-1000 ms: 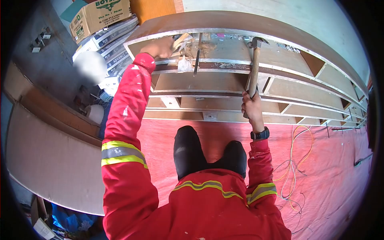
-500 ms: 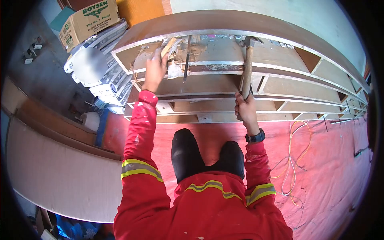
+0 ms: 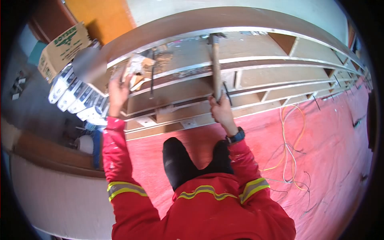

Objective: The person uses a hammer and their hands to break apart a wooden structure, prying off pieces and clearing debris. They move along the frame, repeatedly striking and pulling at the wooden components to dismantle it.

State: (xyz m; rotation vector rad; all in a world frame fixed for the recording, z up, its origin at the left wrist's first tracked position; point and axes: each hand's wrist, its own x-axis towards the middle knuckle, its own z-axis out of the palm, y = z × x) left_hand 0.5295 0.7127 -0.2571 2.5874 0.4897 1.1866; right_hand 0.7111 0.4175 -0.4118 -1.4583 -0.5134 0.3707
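My right hand (image 3: pixel 222 113) is wrapped round the wooden handle of a hammer (image 3: pixel 216 66). Its head is up by the top shelf of a long wooden shelving unit (image 3: pixel 256 85). At the left end of that shelf, my left hand (image 3: pixel 119 90) has its fingers apart. Beside those fingers lie broken wood pieces and torn paper scraps (image 3: pixel 141 69). A thin dark rod (image 3: pixel 152 76) crosses the shelf fronts just right of the scraps. Another short dark rod (image 3: pixel 227 94) shows next to my right hand.
A cardboard box (image 3: pixel 64 50) rests on stacked bags (image 3: pixel 74 98) at the left. Orange and white cables (image 3: pixel 285 140) lie on the red floor covering (image 3: pixel 256 160) at the right. A pale panel (image 3: pixel 52 192) fills the lower left. Thin rods stick out along the unit's lower edge.
The view has shifted. My left hand has moved left and down, off the wood strip it was at, and its fingers are spread. My right hand still grips the hammer.
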